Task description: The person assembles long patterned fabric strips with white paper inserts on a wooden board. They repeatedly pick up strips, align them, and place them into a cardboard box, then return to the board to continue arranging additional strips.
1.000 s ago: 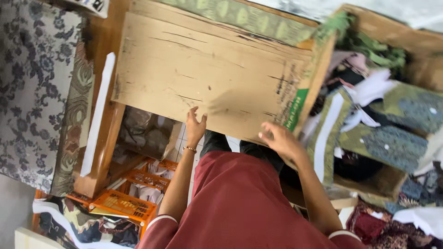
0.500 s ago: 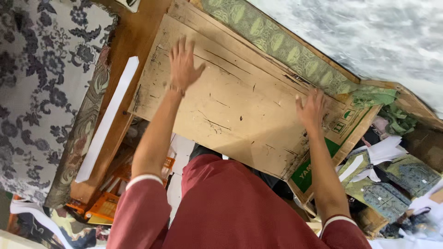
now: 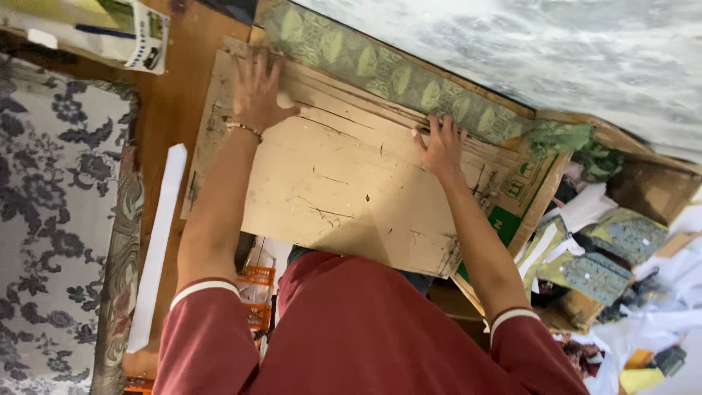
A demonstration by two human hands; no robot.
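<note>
both hands lie flat and spread on a flattened cardboard sheet (image 3: 344, 183) that fills the middle of the view: left hand (image 3: 257, 91) at eleven o'clock, right hand (image 3: 441, 148) at one o'clock, by the green patterned strip (image 3: 395, 77). they seem to be pressing or sliding the sheet; shifting it would call for even pressure. what lies underneath is hidden, and the clutter at four o'clock is hard to make out.

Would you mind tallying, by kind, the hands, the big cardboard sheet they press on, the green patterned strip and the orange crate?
Hands: 2, left hand and right hand, both flat on the cardboard
Cardboard sheet: 1
Green patterned strip: 1
Orange crate: 1
Total: 5
</note>
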